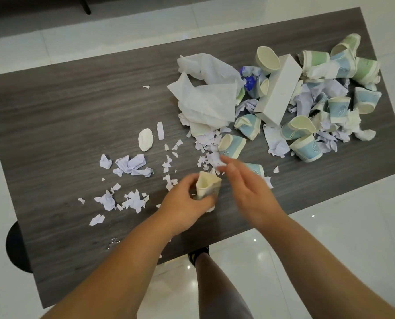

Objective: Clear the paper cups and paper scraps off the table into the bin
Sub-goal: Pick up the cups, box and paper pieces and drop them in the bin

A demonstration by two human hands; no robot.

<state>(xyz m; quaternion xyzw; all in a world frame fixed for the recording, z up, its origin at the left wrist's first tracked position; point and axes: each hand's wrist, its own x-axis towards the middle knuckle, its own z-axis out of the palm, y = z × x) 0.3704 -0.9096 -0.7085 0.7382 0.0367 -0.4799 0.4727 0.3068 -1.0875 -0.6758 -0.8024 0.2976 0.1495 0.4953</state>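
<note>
Closest to me, the person's two bare forearms reach in over the near edge of the grey wood-grain table (53, 116). The left hand (182, 203) has its fingers curled round a squashed paper cup (207, 186), holding it mouth-up just above the tabletop. The right hand (245, 183) is blurred with motion; its fingers stretch forward and seem to pinch a small pale paper scrap (216, 158) at their tips, though the blur keeps me from being sure of the grip. That scrap sits up and slightly right of the held cup's mouth, so my guess is the right hand means to carry it back and down into the cup, which the left is steadying as a scoop. The right hand is plainly the nearer one to the scrap heap. Just beyond its fingertips a blue cup (232, 146) lies on its side, long axis running toward the far right. Loose torn scraps (132, 164) are strewn to the left. Further back lie a crumpled white tissue (205, 93), a white box (278, 90), and a pile of cups (339, 63) at the far right. No bin is in view.
</note>
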